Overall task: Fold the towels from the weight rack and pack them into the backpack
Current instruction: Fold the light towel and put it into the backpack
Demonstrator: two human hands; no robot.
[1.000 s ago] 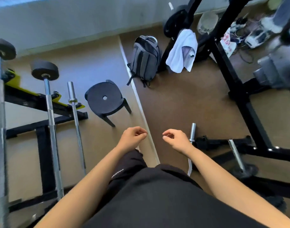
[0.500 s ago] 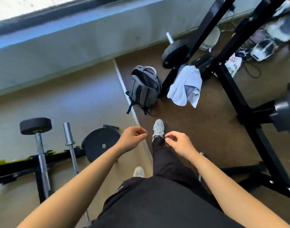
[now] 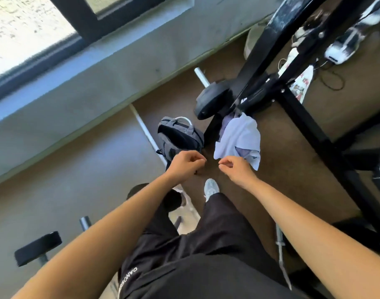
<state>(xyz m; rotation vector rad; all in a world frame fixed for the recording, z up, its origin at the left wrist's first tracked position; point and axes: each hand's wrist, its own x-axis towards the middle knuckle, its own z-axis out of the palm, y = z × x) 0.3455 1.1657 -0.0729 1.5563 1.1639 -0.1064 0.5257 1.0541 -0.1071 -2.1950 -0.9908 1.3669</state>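
Brown gym floor [image 3: 277,134] below a window [image 3: 22,22] — left hand [image 3: 185,164] and right hand [image 3: 236,168] loosely curled, empty.

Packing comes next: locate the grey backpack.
Head view, mid-frame: the grey fabric backpack stands on the brown floor, left of the white towel hanging from the black metal rack.

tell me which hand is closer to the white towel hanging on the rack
Right. The right hand is at the lower edge of the towel; the left hand is further left, in front of the backpack.
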